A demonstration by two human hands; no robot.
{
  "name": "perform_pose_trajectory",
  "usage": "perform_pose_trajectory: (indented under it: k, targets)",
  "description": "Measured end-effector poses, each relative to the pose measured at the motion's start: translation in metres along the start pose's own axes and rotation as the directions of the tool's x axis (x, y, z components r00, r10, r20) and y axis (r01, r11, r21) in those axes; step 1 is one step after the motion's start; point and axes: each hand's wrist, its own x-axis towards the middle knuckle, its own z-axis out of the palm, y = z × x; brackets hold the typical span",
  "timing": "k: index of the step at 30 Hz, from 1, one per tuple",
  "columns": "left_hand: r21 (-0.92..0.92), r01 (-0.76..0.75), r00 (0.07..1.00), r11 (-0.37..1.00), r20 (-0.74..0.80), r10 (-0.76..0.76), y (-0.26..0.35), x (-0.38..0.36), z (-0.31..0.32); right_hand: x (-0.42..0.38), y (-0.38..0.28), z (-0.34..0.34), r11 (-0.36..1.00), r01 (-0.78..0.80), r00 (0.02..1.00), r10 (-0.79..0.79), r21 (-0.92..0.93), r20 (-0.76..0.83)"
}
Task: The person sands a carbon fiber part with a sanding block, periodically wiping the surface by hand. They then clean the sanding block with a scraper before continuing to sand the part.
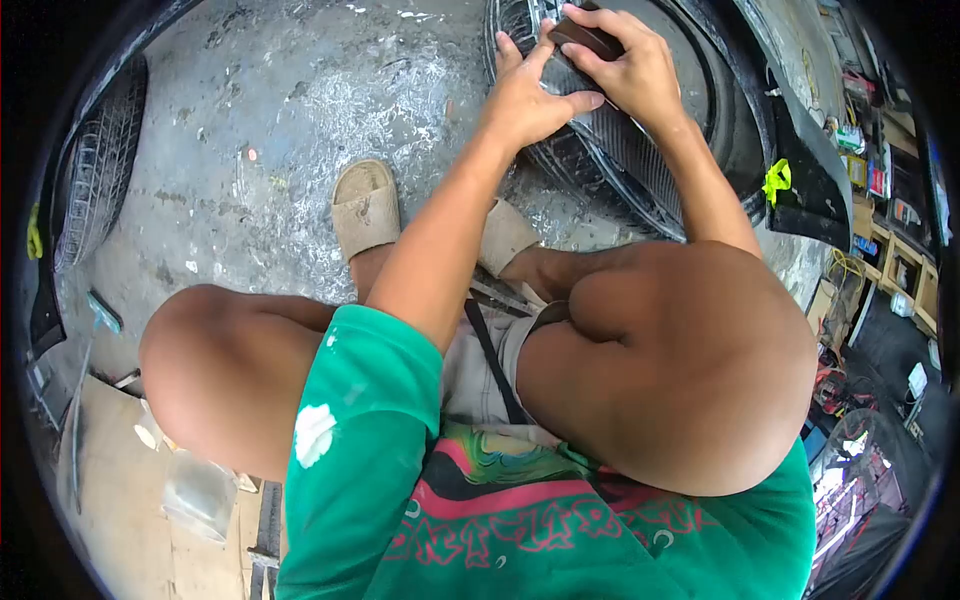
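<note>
My right hand is closed around a dark brown block at the top of the view, fingers on one side and thumb on the other. Beside it, my left hand has its fingers spread and thumb stretched out, with the fingertips near the block's left end. Both hands are over a black tyre and a dark, ribbed surface beside it. What lies under the block is hidden by my hands. A black curved panel with a knotted yellow-green strip is right of my right forearm.
Another tyre stands at the far left. My sandalled feet are on the stained concrete floor. A squeegee-like tool and a clear plastic container lie lower left. Shelves with assorted items line the right.
</note>
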Motion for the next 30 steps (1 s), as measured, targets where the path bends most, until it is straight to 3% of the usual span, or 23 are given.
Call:
perform_pose_trajectory:
  k: [3, 6, 9, 12, 15, 17, 19, 25, 28, 30]
  targets:
    - [-0.021, 0.006, 1.000, 1.000, 0.007, -0.006, 0.011, -0.002, -0.009, -0.028, 0.009, -0.022, 0.984, -0.043, 0.997, 0.032, 0.172, 0.067]
    - [-0.003, 0.041, 0.999, 0.999, 0.033, -0.041, 0.005, -0.002, -0.004, -0.055, 0.023, -0.027, 0.983, -0.095, 0.995, 0.089, 0.158, 0.047]
    - [-0.024, 0.004, 1.000, 1.000, 0.010, -0.004, 0.005, -0.003, -0.005, -0.023, 0.014, -0.011, 0.993, -0.098, 0.994, 0.095, 0.064, 0.050]
    - [-0.016, -0.020, 1.000, 1.000, -0.001, 0.020, 0.001, 0.002, -0.001, 0.002, 0.002, -0.002, 0.997, 0.002, 1.000, -0.003, 0.082, 0.017]
    - [-0.012, -0.068, 0.997, 0.998, -0.024, 0.067, -0.001, 0.001, -0.001, -0.033, 0.017, -0.023, 0.982, -0.048, 0.997, 0.034, 0.185, 0.076]
    - [0.002, 0.046, 0.998, 0.999, 0.050, -0.046, 0.013, -0.005, -0.011, -0.065, 0.028, -0.042, 0.983, -0.134, 0.989, 0.125, 0.129, 0.076]
    - [0.004, 0.037, 0.998, 0.999, 0.042, -0.037, 0.009, -0.002, -0.012, -0.068, 0.025, -0.041, 0.988, -0.121, 0.992, 0.117, 0.096, 0.044]
    - [-0.040, -0.039, 0.999, 0.998, -0.003, 0.039, 0.000, 0.000, -0.002, -0.012, -0.001, -0.012, 0.983, -0.109, 0.994, 0.109, 0.148, 0.007]
    - [-0.016, -0.003, 1.000, 1.000, 0.026, 0.004, -0.002, 0.000, -0.001, -0.043, 0.022, -0.028, 0.980, -0.067, 0.996, 0.054, 0.186, 0.073]
    - [-0.020, -0.014, 1.000, 1.000, 0.016, 0.015, -0.001, 0.000, -0.001, -0.073, 0.024, -0.046, 0.983, -0.139, 0.988, 0.128, 0.118, 0.089]
